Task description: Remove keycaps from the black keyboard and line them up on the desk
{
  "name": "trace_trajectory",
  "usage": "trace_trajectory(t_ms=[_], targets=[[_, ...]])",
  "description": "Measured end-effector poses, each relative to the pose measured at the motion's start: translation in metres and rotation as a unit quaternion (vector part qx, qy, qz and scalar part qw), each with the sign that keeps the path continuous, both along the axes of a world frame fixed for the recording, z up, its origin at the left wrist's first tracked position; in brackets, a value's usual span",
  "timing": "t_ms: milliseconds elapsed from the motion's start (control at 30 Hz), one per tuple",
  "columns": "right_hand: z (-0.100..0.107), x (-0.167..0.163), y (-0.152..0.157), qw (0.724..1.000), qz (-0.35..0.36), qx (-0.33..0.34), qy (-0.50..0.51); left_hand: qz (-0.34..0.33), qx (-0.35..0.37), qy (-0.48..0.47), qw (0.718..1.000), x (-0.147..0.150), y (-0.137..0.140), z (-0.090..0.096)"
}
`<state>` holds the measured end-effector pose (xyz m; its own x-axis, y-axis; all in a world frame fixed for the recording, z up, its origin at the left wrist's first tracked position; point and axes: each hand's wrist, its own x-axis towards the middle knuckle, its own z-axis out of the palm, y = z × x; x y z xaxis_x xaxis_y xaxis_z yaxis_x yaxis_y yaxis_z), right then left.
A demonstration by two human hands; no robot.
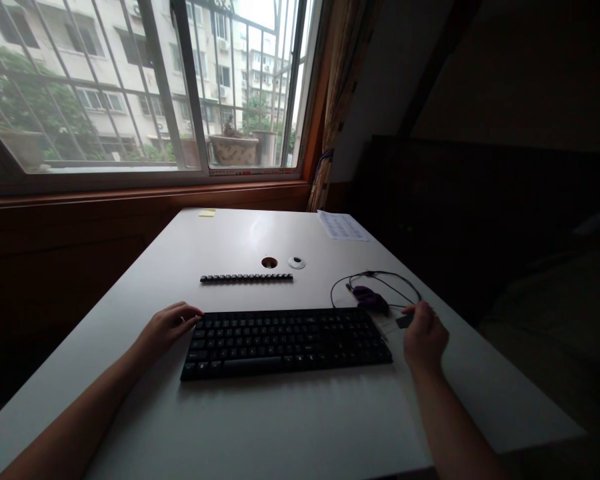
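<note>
A black keyboard (280, 343) lies on the white table in front of me. My left hand (173, 321) grips its far left corner, with the thumb and fingertips at the edge. Beyond the keyboard's right end, my right hand (425, 332) is closed around the dark handle of a keycap puller (404, 321). The puller's thin wire prongs point left toward the keyboard's right side. Behind the keyboard stands a straight row of loose black keycaps (247, 279).
A coiled black cable (403, 275) and a dark purple bundle (371, 299) lie behind the keyboard's right end. Farther back are a round table hole (269, 263), its white cover (297, 263), a printed sheet (344, 227) and a yellow note (207, 213). A barred window faces the table.
</note>
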<state>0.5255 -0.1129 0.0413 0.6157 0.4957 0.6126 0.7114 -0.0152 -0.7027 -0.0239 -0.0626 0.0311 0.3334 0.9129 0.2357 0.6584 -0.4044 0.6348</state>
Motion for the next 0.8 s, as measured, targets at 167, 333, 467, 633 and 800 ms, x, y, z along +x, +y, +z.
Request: trace_trajectory(t_ms=[167, 333, 467, 633, 800], targets=[[0.001, -0.002, -0.005, 1.0, -0.005, -0.006, -0.007, -0.001, -0.033, -0.012, 0.999, 0.001, 0.001, 0.006], [0.0, -0.005, -0.007, 1.0, 0.005, -0.007, 0.016, -0.033, -0.093, 0.01, 0.995, -0.004, 0.016, 0.021], [0.005, -0.016, -0.007, 0.999, 0.018, 0.0, 0.03, -0.006, -0.084, 0.006, 0.996, -0.01, 0.032, 0.021], [0.035, -0.058, -0.004, 0.994, 0.1, -0.039, 0.026, 0.018, -0.01, 0.009, 1.0, -0.011, 0.039, 0.003], [0.068, -0.143, 0.014, 0.941, 0.319, -0.098, 0.056, -0.037, 0.028, 0.04, 0.998, -0.008, 0.034, -0.001]])
